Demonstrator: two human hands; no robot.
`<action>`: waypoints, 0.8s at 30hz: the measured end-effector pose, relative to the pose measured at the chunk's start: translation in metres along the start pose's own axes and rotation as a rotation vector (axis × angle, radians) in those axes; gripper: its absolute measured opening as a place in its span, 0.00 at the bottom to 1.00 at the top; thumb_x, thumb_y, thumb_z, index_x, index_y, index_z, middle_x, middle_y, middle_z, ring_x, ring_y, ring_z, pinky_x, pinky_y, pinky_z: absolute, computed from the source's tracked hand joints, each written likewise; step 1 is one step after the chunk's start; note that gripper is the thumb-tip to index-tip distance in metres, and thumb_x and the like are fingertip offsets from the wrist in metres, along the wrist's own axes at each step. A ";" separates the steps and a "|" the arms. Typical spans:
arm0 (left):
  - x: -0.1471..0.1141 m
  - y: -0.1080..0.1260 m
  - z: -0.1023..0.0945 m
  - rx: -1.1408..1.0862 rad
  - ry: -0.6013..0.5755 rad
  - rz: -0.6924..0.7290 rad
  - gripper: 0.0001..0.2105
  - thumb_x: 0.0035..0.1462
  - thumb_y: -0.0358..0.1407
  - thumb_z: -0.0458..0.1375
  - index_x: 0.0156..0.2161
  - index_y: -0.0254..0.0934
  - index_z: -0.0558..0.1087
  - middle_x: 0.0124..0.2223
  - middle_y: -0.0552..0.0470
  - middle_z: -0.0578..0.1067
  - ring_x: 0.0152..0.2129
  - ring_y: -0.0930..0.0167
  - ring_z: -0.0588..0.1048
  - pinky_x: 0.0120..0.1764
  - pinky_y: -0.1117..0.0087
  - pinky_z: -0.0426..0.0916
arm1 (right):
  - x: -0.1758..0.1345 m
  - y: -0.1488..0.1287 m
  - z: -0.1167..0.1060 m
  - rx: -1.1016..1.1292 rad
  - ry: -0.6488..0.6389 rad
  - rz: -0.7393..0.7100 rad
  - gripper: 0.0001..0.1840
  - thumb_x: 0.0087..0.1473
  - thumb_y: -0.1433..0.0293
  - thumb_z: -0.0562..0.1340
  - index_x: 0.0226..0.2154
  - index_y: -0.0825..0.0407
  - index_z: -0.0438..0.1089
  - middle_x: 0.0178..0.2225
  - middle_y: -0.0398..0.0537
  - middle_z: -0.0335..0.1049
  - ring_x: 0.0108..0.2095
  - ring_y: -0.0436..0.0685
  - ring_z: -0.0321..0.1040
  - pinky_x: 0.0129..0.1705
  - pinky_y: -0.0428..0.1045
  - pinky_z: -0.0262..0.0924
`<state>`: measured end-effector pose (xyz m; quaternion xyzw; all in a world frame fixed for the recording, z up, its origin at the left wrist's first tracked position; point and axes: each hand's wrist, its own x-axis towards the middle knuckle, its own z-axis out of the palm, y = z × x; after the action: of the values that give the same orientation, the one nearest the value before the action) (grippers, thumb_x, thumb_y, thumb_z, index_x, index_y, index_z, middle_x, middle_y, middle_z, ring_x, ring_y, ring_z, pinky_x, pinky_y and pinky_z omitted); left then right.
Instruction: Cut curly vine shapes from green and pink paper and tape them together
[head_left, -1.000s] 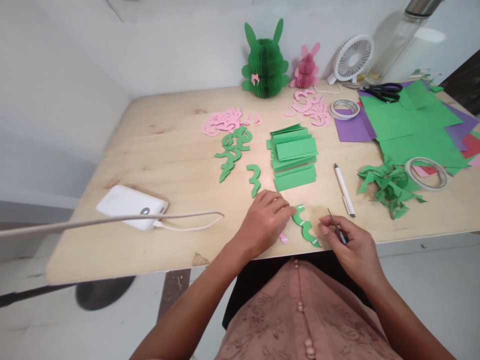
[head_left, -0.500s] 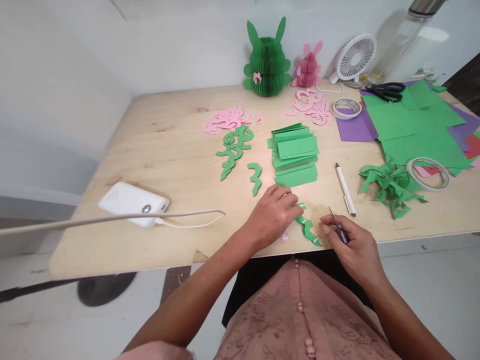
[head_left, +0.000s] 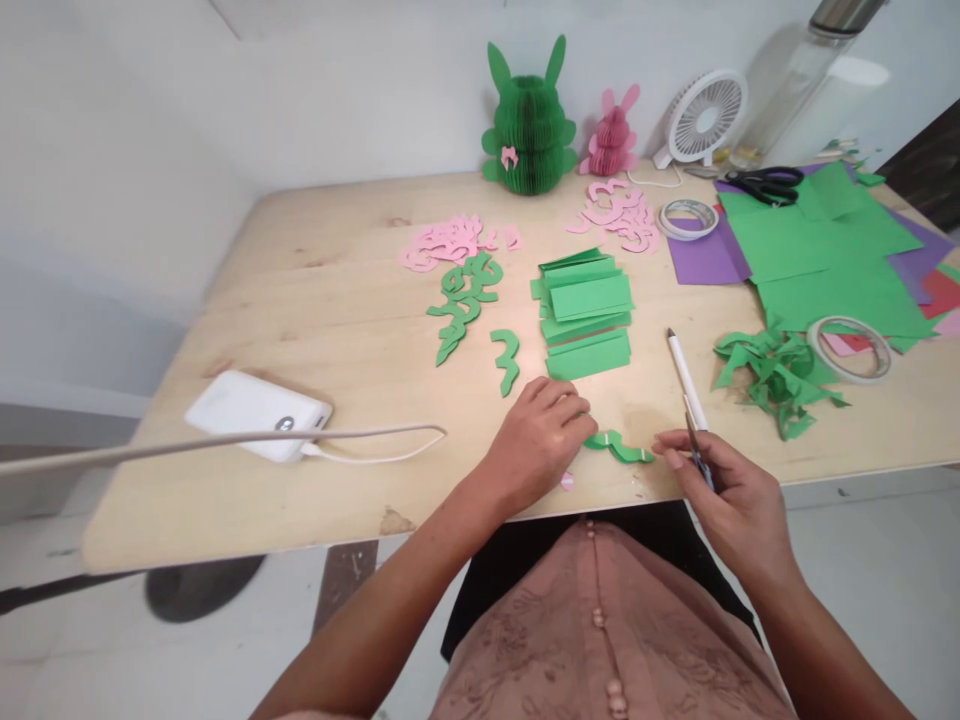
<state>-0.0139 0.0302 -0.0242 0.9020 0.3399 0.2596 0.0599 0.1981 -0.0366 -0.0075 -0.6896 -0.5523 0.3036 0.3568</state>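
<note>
My left hand point(head_left: 538, 430) is closed, fingertips pinching one end of a wavy green paper strip point(head_left: 627, 452) near the table's front edge. Short pale marks show on the strip. At its other end is my right hand point(head_left: 731, 490), thumb and forefinger close together there. That same hand grips small scissors point(head_left: 698, 455), their dark blades pointing up and away; the handles are mostly hidden in the palm. Beside my left hand lies a small pink paper piece point(head_left: 567, 482). Another wavy green cutout point(head_left: 506, 362) rests just beyond that hand.
Folded green paper strips point(head_left: 589, 300) lie ahead, with a white pen point(head_left: 686, 378) to their right. Green scraps point(head_left: 780, 375) and a tape roll point(head_left: 851, 350) sit farther right. A white power bank point(head_left: 259, 415) with a cable is at left. A green paper rabbit point(head_left: 529, 135) stands behind.
The green strip has turned from slanting toward me to lying nearly level, its right end lifted toward my right fingertips. My right hand has shifted slightly right with the scissors.
</note>
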 end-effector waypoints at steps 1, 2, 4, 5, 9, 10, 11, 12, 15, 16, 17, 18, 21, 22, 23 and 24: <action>-0.001 0.000 0.000 -0.006 0.001 0.000 0.11 0.64 0.29 0.49 0.34 0.36 0.73 0.39 0.49 0.77 0.43 0.66 0.70 0.47 0.62 0.64 | 0.001 0.000 -0.003 -0.015 0.016 0.010 0.12 0.53 0.60 0.61 0.35 0.50 0.74 0.36 0.49 0.78 0.35 0.58 0.75 0.35 0.49 0.68; -0.003 0.000 0.000 -0.013 0.004 -0.003 0.11 0.64 0.29 0.49 0.36 0.35 0.73 0.40 0.49 0.77 0.43 0.65 0.70 0.48 0.61 0.65 | 0.001 0.000 -0.007 -0.029 0.036 0.023 0.12 0.53 0.60 0.62 0.36 0.50 0.74 0.36 0.48 0.78 0.35 0.58 0.75 0.35 0.49 0.68; -0.007 0.001 -0.003 -0.034 0.011 -0.017 0.11 0.64 0.27 0.48 0.39 0.35 0.73 0.42 0.47 0.77 0.45 0.64 0.70 0.48 0.60 0.65 | 0.003 0.000 -0.013 -0.048 0.071 0.047 0.13 0.52 0.59 0.62 0.36 0.49 0.74 0.36 0.48 0.79 0.35 0.58 0.75 0.34 0.48 0.68; -0.009 0.003 -0.004 -0.048 0.017 -0.031 0.11 0.63 0.27 0.48 0.39 0.35 0.73 0.43 0.47 0.77 0.45 0.64 0.70 0.49 0.60 0.65 | 0.004 0.001 -0.015 -0.055 0.081 0.056 0.13 0.52 0.59 0.62 0.36 0.49 0.74 0.36 0.48 0.79 0.34 0.57 0.75 0.33 0.48 0.68; -0.022 0.010 -0.013 -0.102 0.063 -0.154 0.09 0.61 0.26 0.51 0.42 0.34 0.72 0.46 0.44 0.76 0.47 0.63 0.70 0.51 0.58 0.65 | 0.003 0.002 -0.018 -0.060 0.062 0.048 0.13 0.52 0.59 0.62 0.36 0.49 0.74 0.36 0.47 0.78 0.35 0.57 0.75 0.35 0.47 0.68; -0.026 0.013 -0.015 -0.114 0.079 -0.196 0.09 0.60 0.26 0.52 0.44 0.34 0.71 0.46 0.44 0.76 0.47 0.63 0.70 0.52 0.58 0.65 | 0.003 0.002 -0.016 -0.052 0.046 0.035 0.13 0.52 0.59 0.62 0.36 0.49 0.74 0.36 0.47 0.78 0.36 0.57 0.75 0.37 0.48 0.69; -0.031 0.015 -0.017 -0.123 0.095 -0.239 0.10 0.60 0.26 0.52 0.46 0.34 0.70 0.47 0.44 0.75 0.48 0.63 0.69 0.52 0.58 0.65 | 0.002 0.002 -0.015 -0.043 0.025 0.020 0.12 0.53 0.59 0.62 0.36 0.49 0.74 0.36 0.47 0.78 0.37 0.57 0.75 0.38 0.48 0.69; -0.035 0.017 -0.019 -0.130 0.112 -0.279 0.11 0.60 0.26 0.52 0.47 0.34 0.69 0.48 0.44 0.74 0.48 0.63 0.69 0.52 0.58 0.65 | 0.001 0.002 -0.013 -0.034 0.001 0.003 0.12 0.53 0.60 0.62 0.36 0.49 0.74 0.37 0.47 0.78 0.37 0.57 0.75 0.39 0.48 0.69; -0.048 0.023 -0.020 -0.115 0.137 -0.382 0.12 0.60 0.27 0.54 0.49 0.35 0.67 0.50 0.44 0.73 0.50 0.63 0.68 0.52 0.57 0.65 | -0.001 0.000 -0.005 -0.022 -0.066 -0.051 0.12 0.55 0.61 0.61 0.37 0.50 0.74 0.37 0.47 0.78 0.38 0.57 0.75 0.38 0.48 0.69; -0.052 0.024 -0.020 -0.111 0.134 -0.403 0.13 0.60 0.28 0.54 0.50 0.36 0.67 0.50 0.44 0.73 0.50 0.63 0.68 0.52 0.57 0.64 | -0.002 0.000 -0.003 -0.022 -0.082 -0.072 0.11 0.56 0.61 0.60 0.37 0.50 0.74 0.37 0.46 0.78 0.37 0.57 0.75 0.38 0.47 0.69; -0.055 0.026 -0.020 -0.108 0.127 -0.419 0.14 0.59 0.28 0.55 0.51 0.36 0.66 0.50 0.44 0.73 0.49 0.63 0.68 0.52 0.57 0.64 | -0.002 -0.001 -0.001 -0.025 -0.095 -0.092 0.11 0.56 0.61 0.60 0.37 0.50 0.74 0.36 0.46 0.78 0.37 0.56 0.75 0.37 0.47 0.69; -0.058 0.027 -0.019 -0.107 0.122 -0.432 0.14 0.59 0.29 0.55 0.51 0.36 0.66 0.50 0.44 0.73 0.49 0.63 0.68 0.52 0.57 0.64 | -0.002 -0.002 0.000 -0.029 -0.104 -0.112 0.11 0.56 0.62 0.60 0.37 0.50 0.74 0.36 0.46 0.78 0.36 0.56 0.75 0.36 0.46 0.68; -0.062 0.028 -0.018 -0.109 0.115 -0.454 0.15 0.59 0.28 0.55 0.52 0.36 0.65 0.50 0.45 0.73 0.49 0.63 0.68 0.53 0.57 0.63 | -0.004 -0.007 0.005 -0.056 -0.126 -0.171 0.11 0.57 0.62 0.60 0.37 0.50 0.74 0.34 0.46 0.78 0.32 0.54 0.74 0.33 0.45 0.67; -0.062 0.029 -0.017 -0.109 0.116 -0.456 0.15 0.59 0.28 0.55 0.52 0.36 0.65 0.50 0.45 0.73 0.49 0.63 0.68 0.53 0.57 0.63 | -0.004 -0.009 0.006 -0.065 -0.136 -0.188 0.11 0.57 0.63 0.59 0.37 0.50 0.74 0.34 0.46 0.77 0.31 0.53 0.73 0.32 0.45 0.67; -0.062 0.029 -0.017 -0.110 0.117 -0.455 0.15 0.59 0.27 0.54 0.51 0.36 0.65 0.49 0.45 0.74 0.48 0.63 0.68 0.52 0.56 0.63 | -0.005 -0.011 0.007 -0.072 -0.149 -0.204 0.10 0.57 0.63 0.59 0.37 0.50 0.73 0.34 0.46 0.77 0.31 0.53 0.73 0.32 0.45 0.66; -0.062 0.028 -0.016 -0.112 0.117 -0.453 0.15 0.59 0.27 0.54 0.51 0.36 0.65 0.49 0.45 0.74 0.48 0.63 0.68 0.52 0.56 0.63 | -0.006 -0.013 0.008 -0.077 -0.164 -0.219 0.10 0.57 0.64 0.59 0.37 0.50 0.73 0.35 0.46 0.77 0.31 0.53 0.73 0.32 0.45 0.66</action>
<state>-0.0446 -0.0322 -0.0288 0.7815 0.5213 0.3098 0.1469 0.1832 -0.0390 -0.0014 -0.6112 -0.6629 0.2967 0.3147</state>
